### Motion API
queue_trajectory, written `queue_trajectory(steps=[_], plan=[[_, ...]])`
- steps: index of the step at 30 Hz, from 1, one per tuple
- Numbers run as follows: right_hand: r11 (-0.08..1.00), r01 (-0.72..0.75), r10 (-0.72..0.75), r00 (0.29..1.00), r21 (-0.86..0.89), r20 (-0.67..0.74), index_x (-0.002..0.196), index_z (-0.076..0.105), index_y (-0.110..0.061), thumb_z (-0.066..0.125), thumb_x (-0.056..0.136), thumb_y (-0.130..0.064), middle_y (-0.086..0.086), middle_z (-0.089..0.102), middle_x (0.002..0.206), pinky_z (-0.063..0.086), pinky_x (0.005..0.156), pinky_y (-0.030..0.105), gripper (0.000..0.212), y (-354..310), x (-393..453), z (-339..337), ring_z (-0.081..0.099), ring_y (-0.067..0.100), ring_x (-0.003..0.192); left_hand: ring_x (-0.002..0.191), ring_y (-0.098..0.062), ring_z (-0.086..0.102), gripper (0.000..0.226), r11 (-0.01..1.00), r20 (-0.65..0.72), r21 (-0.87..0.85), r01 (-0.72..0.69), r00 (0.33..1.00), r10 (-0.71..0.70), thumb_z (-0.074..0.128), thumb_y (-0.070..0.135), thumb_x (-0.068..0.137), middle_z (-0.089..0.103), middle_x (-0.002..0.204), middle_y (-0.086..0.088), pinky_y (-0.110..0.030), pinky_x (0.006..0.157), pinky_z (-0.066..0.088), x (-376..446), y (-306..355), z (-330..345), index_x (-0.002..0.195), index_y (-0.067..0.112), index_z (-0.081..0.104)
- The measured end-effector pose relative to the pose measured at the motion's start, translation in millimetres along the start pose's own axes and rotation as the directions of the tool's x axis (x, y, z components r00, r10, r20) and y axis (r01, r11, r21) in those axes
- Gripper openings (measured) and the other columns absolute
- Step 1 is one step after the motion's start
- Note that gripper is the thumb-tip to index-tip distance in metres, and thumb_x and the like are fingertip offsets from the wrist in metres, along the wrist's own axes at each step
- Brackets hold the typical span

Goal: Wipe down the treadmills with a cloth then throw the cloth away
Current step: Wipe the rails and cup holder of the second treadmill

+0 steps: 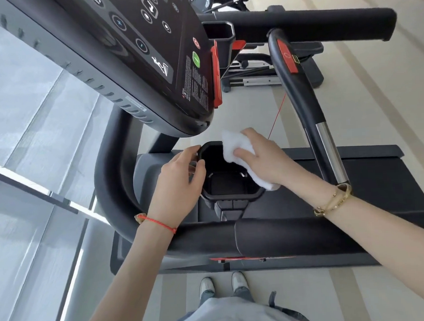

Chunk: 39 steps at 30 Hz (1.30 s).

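Treadmill (308, 234) frame fills the view: a rigid machine with a padded black handrail (283, 232) across the near side and a glossy control panel (151, 53) tilted above. These are hard, fixed parts that can likely take firm rubbing without shifting. Below the panel's near edge sits a black cup holder (228, 181), a stiff plastic well with a raised rim and a deep floor that looks awkward to reach. The left hand (175, 184) rests on the holder's left rim, fingers (191, 153) curled over its edge, apparently steadying it. The right hand (260, 155) presses a white cloth (232, 144) against the holder's right rim, fingers bent around the bunched fabric. The cloth looks soft, light and limp; it probably folds into corners easily, so gripping it as a wad under the palm seems best.
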State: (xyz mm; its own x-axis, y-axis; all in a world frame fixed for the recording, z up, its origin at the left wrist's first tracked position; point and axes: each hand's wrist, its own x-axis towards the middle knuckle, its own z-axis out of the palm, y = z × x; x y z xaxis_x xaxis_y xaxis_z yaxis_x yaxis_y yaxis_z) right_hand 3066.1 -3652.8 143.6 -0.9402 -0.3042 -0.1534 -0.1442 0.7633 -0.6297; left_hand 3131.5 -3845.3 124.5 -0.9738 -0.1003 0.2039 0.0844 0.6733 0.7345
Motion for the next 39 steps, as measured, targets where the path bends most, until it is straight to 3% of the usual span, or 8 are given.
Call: queue_trajectory(steps=[8,14,17,22,26,31,35,39], plan=[[0.876,0.374,-0.272,0.904,-0.303,0.331,0.105,0.046,-0.019,0.049,0.096,-0.046,-0.011,0.049,0.07,0.033,0.06,0.031,0.028,-18,41,-17,0.047,0.01,0.067,0.076,0.014,0.055,0.034,1.0,0.006,0.01,-0.004,1.0,0.004,0.056,0.019,0.096,0.065,0.106,0.003,0.004,0.074,0.037,1,0,0,0.13,0.014,0.059],[0.989,0.144,-0.141,0.987,-0.025,0.081,0.122,0.045,-0.026,0.05,0.096,-0.043,-0.015,0.051,0.088,0.035,0.064,0.024,0.031,15,7,-9,0.052,0.012,0.079,0.083,0.014,0.057,0.035,1.0,0.014,0.002,-0.002,1.0,0.002,0.055,0.021,0.097,0.066,0.107,0.007,0.003,0.077,0.037,1,-2,1,0.131,0.018,0.058],[0.995,0.035,-0.043,0.995,0.095,0.09,0.132,0.035,-0.026,0.046,0.097,-0.047,-0.014,0.05,0.093,0.035,0.061,0.024,0.042,23,-1,-3,0.05,0.003,0.08,0.083,0.015,0.057,0.034,1.0,0.008,0.01,-0.001,1.0,0.001,0.055,0.021,0.097,0.066,0.107,0.007,0.004,0.078,0.036,1,-1,1,0.13,0.019,0.058],[0.991,0.114,-0.092,0.96,-0.069,0.265,0.108,0.049,-0.017,0.051,0.096,-0.045,-0.007,0.052,0.083,0.033,0.061,0.027,0.031,3,34,-18,0.049,0.014,0.077,0.083,0.015,0.057,0.033,1.0,0.003,0.0,0.007,1.0,-0.007,0.055,0.019,0.096,0.066,0.105,0.007,0.004,0.077,0.036,1,0,1,0.129,0.017,0.06],[0.996,0.087,-0.091,0.984,0.037,0.153,0.111,0.048,-0.026,0.051,0.096,-0.045,-0.01,0.052,0.081,0.032,0.059,0.026,0.025,15,15,-13,0.049,0.005,0.074,0.084,0.014,0.058,0.033,1.0,0.002,-0.003,0.012,1.0,-0.012,0.055,0.018,0.096,0.063,0.101,0.009,0.003,0.076,0.038,1,2,0,0.129,0.016,0.061],[0.987,0.089,-0.095,0.995,0.136,0.036,0.144,0.033,-0.024,0.038,0.103,-0.037,-0.007,0.052,0.116,0.044,0.079,0.028,0.044,15,-17,-8,0.051,0.011,0.096,0.082,0.02,0.055,0.034,1.0,0.01,0.004,0.009,1.0,-0.009,0.055,0.017,0.096,0.062,0.103,0.009,0.004,0.076,0.037,0,2,-1,0.13,0.015,0.06],[0.985,0.173,-0.174,0.984,0.023,0.031,0.15,0.026,-0.032,0.033,0.104,-0.035,-0.012,0.032,0.154,0.022,0.102,0.016,0.047,15,-41,-22,0.033,0.006,0.135,0.077,0.019,0.056,0.033,1.0,0.012,0.021,0.016,1.0,-0.016,0.055,0.02,0.096,0.064,0.104,0.009,0.004,0.075,0.036,1,2,-1,0.129,0.018,0.06],[0.971,0.239,-0.237,0.967,-0.012,0.094,0.149,0.02,-0.046,0.029,0.099,-0.047,-0.026,0.015,0.155,0.014,0.102,0.006,0.051,9,-74,-30,0.016,-0.006,0.138,0.08,0.02,0.055,0.034,1.0,0.025,0.019,0.012,1.0,-0.013,0.055,0.021,0.097,0.064,0.104,0.007,0.004,0.075,0.037,1,0,-1,0.13,0.019,0.059]])
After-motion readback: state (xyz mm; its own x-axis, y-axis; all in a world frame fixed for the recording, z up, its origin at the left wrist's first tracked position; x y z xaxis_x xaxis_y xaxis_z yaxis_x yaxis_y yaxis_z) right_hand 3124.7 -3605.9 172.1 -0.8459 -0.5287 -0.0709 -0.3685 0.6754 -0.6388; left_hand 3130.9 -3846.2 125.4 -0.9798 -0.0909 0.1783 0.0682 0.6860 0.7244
